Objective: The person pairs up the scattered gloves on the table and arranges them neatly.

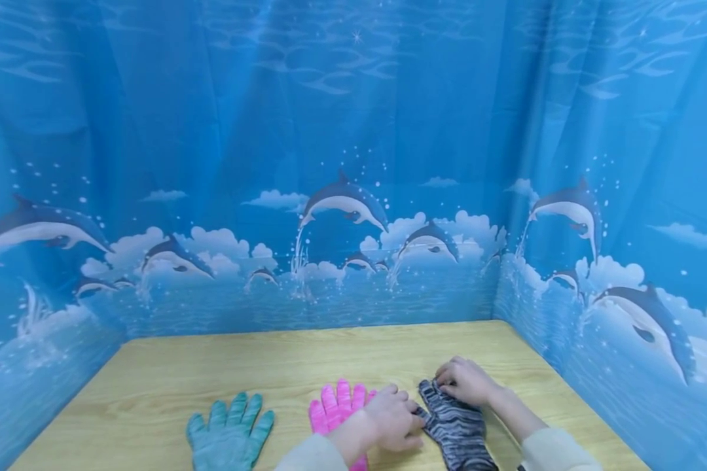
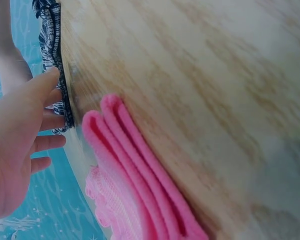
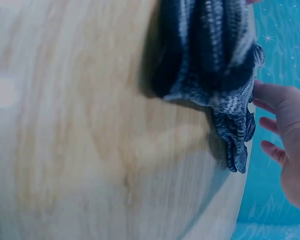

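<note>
A black-and-grey striped knit glove [image 1: 456, 425] lies on the table with its fingers pointing away. At its far end, my right hand [image 1: 464, 381] has bent fingers and pinches the glove's finger area; in the right wrist view the thumb meets the knit fabric [image 3: 232, 107]. My left hand [image 1: 391, 418] reaches over a pink glove [image 1: 337, 409] to the striped glove's thumb side. In the left wrist view its fingers are loosely extended beside the striped glove [image 2: 52, 45], and contact is hard to judge. The pink glove's folded cuff [image 2: 135, 170] sits below that hand.
A green glove [image 1: 226, 435] lies flat at the left, fingers spread. All three gloves are on a wood-grain table [image 1: 306, 353]. Blue curtains [image 1: 353, 118] printed with dolphins stand behind the table and along both sides.
</note>
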Available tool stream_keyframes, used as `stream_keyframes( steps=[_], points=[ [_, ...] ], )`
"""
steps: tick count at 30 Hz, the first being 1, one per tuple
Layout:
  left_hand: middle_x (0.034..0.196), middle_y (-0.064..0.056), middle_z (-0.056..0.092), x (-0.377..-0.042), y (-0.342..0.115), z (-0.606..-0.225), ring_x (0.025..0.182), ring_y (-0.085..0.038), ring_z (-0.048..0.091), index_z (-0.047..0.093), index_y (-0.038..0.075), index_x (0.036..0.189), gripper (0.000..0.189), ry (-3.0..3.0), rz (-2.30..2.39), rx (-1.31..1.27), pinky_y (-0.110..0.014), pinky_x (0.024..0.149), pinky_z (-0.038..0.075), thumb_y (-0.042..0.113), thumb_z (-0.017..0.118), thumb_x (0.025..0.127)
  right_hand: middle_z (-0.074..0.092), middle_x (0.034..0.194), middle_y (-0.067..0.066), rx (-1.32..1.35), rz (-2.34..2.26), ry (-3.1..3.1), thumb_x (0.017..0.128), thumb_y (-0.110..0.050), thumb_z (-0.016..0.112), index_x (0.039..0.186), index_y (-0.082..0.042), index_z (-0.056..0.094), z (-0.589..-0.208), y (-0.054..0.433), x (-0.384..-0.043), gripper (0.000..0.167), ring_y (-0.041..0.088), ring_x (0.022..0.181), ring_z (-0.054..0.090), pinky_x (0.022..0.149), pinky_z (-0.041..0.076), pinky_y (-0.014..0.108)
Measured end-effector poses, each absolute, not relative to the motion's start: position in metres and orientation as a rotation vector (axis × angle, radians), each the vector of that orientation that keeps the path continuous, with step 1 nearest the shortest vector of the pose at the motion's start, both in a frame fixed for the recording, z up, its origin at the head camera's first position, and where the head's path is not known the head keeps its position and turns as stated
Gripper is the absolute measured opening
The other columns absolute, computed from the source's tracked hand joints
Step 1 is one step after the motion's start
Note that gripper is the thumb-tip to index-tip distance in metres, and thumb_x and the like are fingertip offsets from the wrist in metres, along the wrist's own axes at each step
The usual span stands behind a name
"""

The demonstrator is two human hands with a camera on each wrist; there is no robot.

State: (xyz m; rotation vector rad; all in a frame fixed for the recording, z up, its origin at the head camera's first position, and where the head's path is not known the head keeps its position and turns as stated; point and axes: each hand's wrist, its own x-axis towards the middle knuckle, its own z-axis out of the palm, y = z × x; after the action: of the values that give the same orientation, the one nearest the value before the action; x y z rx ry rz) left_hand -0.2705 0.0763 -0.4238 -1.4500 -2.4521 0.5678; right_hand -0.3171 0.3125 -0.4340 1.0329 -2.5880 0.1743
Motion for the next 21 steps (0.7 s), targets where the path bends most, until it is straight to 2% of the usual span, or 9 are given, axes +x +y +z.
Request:
stream_keyframes(
  steps=[4,12,16,21],
  points=[
    [0.113,0.017,0.056,-0.271,0.076,-0.424,0.096,-0.004,0.049,0.057,0.042,0.121,0.041,-2.447,0.562,-1.450,-0.025,0.082,0.036,0.061,0.043,0.088,0.065,0.088,-0.001,1.061,0.208,-2.507,0.074,-0.017,0.073,0.081,-0.011,0.072,-0.431,0.314,-0.316,0.009,0.017,0.080,0.056,0.067,0.046,0.034],
    [0.114,0.018,0.056,-0.270,0.078,-0.422,0.097,-0.004,0.049,0.057,0.042,0.121,0.040,-2.443,0.569,-1.455,-0.024,0.082,0.036,0.061,0.044,0.088,0.067,0.097,-0.001,1.002,0.158,-2.708,0.074,-0.016,0.072,0.090,-0.014,0.074,-0.431,0.313,-0.309,0.016,0.019,0.089,0.058,0.075,0.047,0.038],
    [0.115,0.017,0.056,-0.270,0.078,-0.422,0.098,-0.004,0.049,0.056,0.041,0.122,0.042,-2.450,0.564,-1.461,-0.024,0.083,0.036,0.061,0.043,0.088,0.067,0.098,0.002,0.990,0.263,-2.701,0.080,-0.016,0.069,0.092,-0.012,0.074,-0.431,0.314,-0.306,0.014,0.021,0.090,0.058,0.077,0.047,0.038],
    [0.118,0.016,0.055,-0.270,0.075,-0.417,0.106,-0.005,0.049,0.054,0.038,0.126,0.044,-2.469,0.491,-1.460,-0.026,0.089,0.036,0.059,0.042,0.089,0.067,0.101,0.007,0.829,0.534,-2.694,0.087,-0.015,0.062,0.095,-0.005,0.072,-0.417,0.319,-0.300,0.016,0.029,0.095,0.059,0.082,0.046,0.045]
  ],
)
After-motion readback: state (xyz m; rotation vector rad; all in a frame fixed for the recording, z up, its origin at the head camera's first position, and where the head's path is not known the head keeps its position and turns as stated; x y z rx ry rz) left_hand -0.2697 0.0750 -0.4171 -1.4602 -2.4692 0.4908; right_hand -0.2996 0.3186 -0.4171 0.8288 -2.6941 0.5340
